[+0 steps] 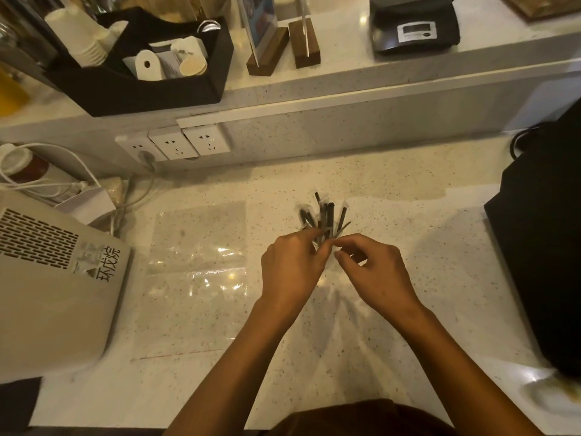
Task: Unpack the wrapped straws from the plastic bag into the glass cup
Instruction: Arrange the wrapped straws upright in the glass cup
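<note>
**Straws bunched between our two hands, bag flat on the counter**

Nearest us, our forearms reach out over the speckled counter [361,357]. Our left hand [290,272] and right hand [377,272] meet fingertip to fingertip, both pinched on the lower end of a bunch of wrapped straws [325,217]. The dark straws, each in a clear sleeve, fan upward and away from our fingers. We cannot make out the glass cup; something clear glints under our hands, too faint to name.

Left of our hands the clear plastic bag [196,256] lies flat on the counter, well apart from the straws, with nothing visible inside it. Farther left sits a beige machine [53,287] with a vented top. At the right edge stands a black bag [540,247].

Beyond, three wall sockets [176,144] line the step up to the raised ledge. On the ledge a black organiser [195,80] holds a stack of white paper cups [78,36] and some paper items; a black scale [415,26] sits farther right.
</note>
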Demonstrator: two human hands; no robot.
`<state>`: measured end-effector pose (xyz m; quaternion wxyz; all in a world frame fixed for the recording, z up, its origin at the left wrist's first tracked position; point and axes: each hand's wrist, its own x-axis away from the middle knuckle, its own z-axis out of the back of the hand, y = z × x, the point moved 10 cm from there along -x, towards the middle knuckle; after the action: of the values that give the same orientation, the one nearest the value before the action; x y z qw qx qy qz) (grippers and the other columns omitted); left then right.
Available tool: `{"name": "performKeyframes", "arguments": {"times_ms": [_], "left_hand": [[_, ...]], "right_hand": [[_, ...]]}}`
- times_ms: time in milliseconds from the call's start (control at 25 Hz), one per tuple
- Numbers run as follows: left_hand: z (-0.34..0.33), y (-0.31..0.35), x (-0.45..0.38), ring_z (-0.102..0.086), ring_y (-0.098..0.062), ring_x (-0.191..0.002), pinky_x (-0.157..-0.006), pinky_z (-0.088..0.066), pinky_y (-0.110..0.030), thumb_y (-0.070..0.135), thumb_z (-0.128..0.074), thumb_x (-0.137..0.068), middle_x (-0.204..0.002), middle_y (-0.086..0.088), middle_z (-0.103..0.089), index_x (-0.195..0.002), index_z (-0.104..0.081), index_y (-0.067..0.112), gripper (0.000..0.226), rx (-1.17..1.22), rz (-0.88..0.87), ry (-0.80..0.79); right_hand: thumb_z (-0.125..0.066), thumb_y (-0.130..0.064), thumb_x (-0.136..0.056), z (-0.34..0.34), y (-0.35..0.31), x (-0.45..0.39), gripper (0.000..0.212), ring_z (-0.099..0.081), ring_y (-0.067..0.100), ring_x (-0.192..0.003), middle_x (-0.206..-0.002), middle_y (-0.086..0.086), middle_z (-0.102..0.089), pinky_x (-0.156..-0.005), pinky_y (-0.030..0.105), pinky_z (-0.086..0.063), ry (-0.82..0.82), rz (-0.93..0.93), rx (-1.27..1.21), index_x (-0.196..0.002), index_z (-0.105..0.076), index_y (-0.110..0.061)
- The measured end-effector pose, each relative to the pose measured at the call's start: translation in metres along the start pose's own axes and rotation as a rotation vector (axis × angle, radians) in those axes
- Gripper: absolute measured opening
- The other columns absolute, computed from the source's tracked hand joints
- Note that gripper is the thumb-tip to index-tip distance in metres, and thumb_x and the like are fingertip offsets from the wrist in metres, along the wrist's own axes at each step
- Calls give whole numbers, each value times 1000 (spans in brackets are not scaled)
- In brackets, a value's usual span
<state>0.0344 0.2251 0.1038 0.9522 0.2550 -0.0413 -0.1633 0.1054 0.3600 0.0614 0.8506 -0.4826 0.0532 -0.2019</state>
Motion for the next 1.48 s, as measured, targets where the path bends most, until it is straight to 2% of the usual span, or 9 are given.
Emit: {"name": "performKeyframes", "arguments": {"times_ms": [200,360,560,680,800,960,1080,1240,1480], "left_hand": [[-3,-7,11,-70,-14,-75,-69,-54,-27,50,-59,-95,-83,6,-76,-127,-67,32,37,3,-8,-51],[9,-35,13,-63,-5,-65,-61,-46,-21,39,-61,-94,-76,11,-71,-108,-73,30,21,120,87,11],[14,-50,-1,-64,-5,-83,-71,-53,-27,42,-67,-89,-102,13,-65,-122,-61,28,37,245,140,54],[11,-46,-8,-63,-5,-93,-77,-56,-28,40,-68,-90,-116,12,-65,-128,-59,28,41,343,134,42],[11,-47,-15,-62,5,-89,-73,-52,-19,44,-65,-92,-112,15,-66,-121,-64,28,32,399,169,62],[12,-45,-20,-60,10,-84,-68,-42,-9,42,-66,-93,-102,19,-66,-110,-69,26,24,409,185,87],[12,-44,-24,-64,3,-83,-71,-46,-12,35,-70,-92,-96,19,-68,-105,-72,25,17,425,205,90],[11,-43,-27,-64,8,-78,-74,-53,-19,34,-71,-91,-83,25,-65,-97,-72,28,8,478,253,96],[20,-44,-28,-69,-2,-89,-85,-56,-23,27,-72,-91,-101,6,-77,-108,-76,17,20,555,246,140]], "right_hand": [[-69,-26,-90,31,-16,-7,8,-63,-7,-81,-79,-23,-67,-62,3,-45,126,61,12,-87,-71,-34],[-74,-27,-87,54,-41,-16,9,-59,4,-80,-89,-11,-61,-64,10,-47,251,202,68,-90,-66,-24],[-73,-36,-86,34,-47,-40,39,-57,7,-98,-112,-15,-54,-80,25,-54,121,230,158,-122,-57,-29],[-72,-34,-88,18,-44,-48,38,-58,8,-101,-114,-11,-60,-84,29,-56,77,208,194,-124,-60,-28],[-72,-33,-89,12,-41,-54,31,-60,9,-96,-112,-7,-66,-79,23,-54,95,183,203,-118,-64,-26],[-71,-32,-90,7,-42,-55,19,-61,11,-90,-97,-13,-61,-78,27,-57,103,182,201,-107,-68,-25],[-71,-34,-90,3,-41,-55,17,-62,12,-90,-97,-13,-61,-76,26,-56,86,171,169,-104,-68,-25],[-70,-32,-91,3,-41,-55,15,-61,11,-88,-96,-13,-61,-75,24,-55,99,159,150,-104,-69,-24],[-71,-30,-90,7,-46,-54,14,-61,10,-87,-94,-14,-61,-74,20,-53,114,179,133,-102,-69,-25]]}}
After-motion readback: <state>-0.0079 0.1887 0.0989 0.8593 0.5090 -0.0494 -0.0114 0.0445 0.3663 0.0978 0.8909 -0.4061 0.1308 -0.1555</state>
